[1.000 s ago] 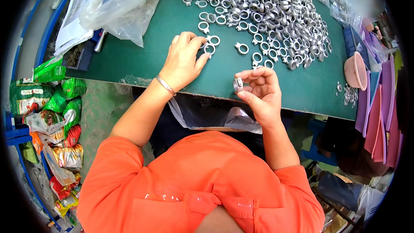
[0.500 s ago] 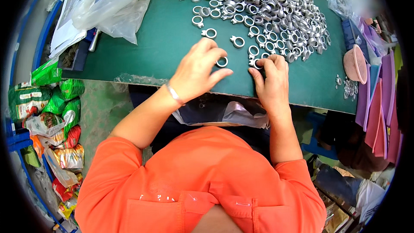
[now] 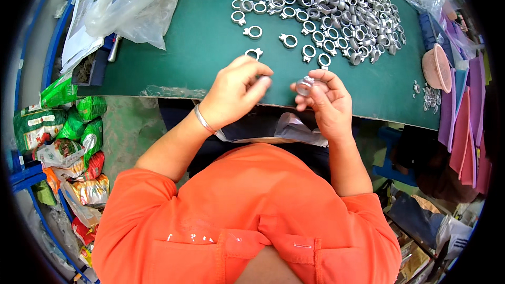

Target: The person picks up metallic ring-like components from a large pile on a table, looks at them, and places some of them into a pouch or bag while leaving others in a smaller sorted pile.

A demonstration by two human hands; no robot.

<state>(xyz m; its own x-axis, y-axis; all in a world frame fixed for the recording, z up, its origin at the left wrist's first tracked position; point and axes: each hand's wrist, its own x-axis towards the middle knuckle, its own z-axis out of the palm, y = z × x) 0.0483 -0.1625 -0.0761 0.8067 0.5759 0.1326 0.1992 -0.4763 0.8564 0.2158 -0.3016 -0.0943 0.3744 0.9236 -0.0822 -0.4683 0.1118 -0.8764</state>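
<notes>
My right hand [image 3: 329,100] is raised just above the table's near edge. A small grey metal ring with a lug [image 3: 304,87] is held between its thumb and fingers, turned so its round opening shows. To its left, my left hand [image 3: 235,90] is closed in a pinch. A bit of grey metal, seemingly another ring, shows between thumb and forefinger, mostly hidden. A loose ring [image 3: 253,52] lies just beyond the left knuckles, partly covered by them. Several more single rings, such as one lugged ring [image 3: 288,41], lie flat between my hands and the big heap [image 3: 336,10].
The green tabletop [image 3: 205,58] carries a clear plastic bag [image 3: 137,10] and papers at the far left. At the right are a pink basket [image 3: 436,73] and a little pile of small metal parts [image 3: 432,98]. Bright packages [image 3: 92,137] are stacked on the left.
My right hand has lifted a ring off the table and brought it nearer me. My left fingers, spread over a ring before, have closed, and that ring no longer shows on the table.
</notes>
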